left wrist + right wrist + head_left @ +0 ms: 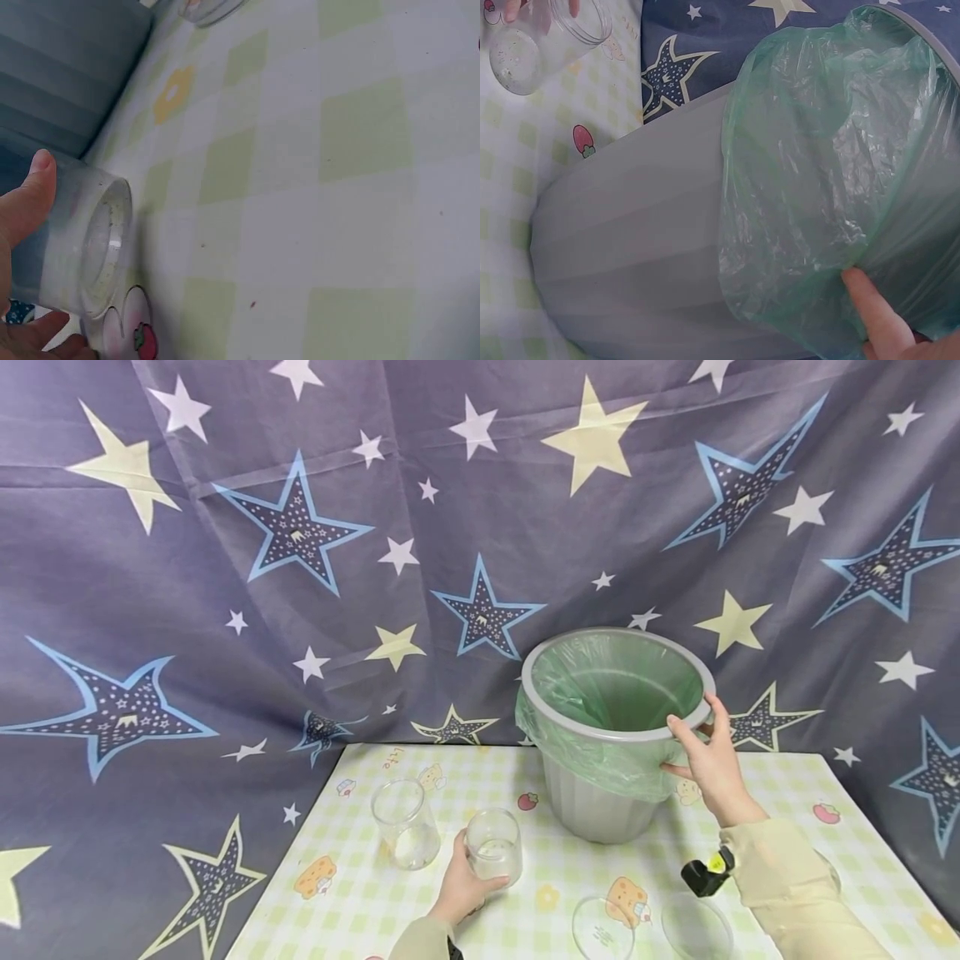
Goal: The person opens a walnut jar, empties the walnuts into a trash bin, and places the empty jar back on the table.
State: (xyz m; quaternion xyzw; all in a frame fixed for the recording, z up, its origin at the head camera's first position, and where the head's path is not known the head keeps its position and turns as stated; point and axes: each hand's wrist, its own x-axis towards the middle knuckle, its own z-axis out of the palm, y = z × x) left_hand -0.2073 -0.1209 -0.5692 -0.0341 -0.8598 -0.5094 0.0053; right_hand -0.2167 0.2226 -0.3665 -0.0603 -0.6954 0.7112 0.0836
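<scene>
My left hand (467, 887) grips a clear plastic jar (497, 852), thumb on one side and fingers on the other. Specks show at this jar's base (109, 240) in the left wrist view, close over the tabletop. My right hand (708, 756) holds the rim of a grey trash can (600, 793) at its right side. A green bag (585, 756) lines the can and folds down over its outside. One finger (874, 304) presses on this overhang in the right wrist view. A second clear jar (407, 827) stands left of my left hand.
Two round clear lids (603, 928) (697, 928) lie near the front of the table. A green-and-white checked cloth (352, 910) with printed figures covers it. Behind hangs a dark star-patterned curtain (420, 485), close to the can's back.
</scene>
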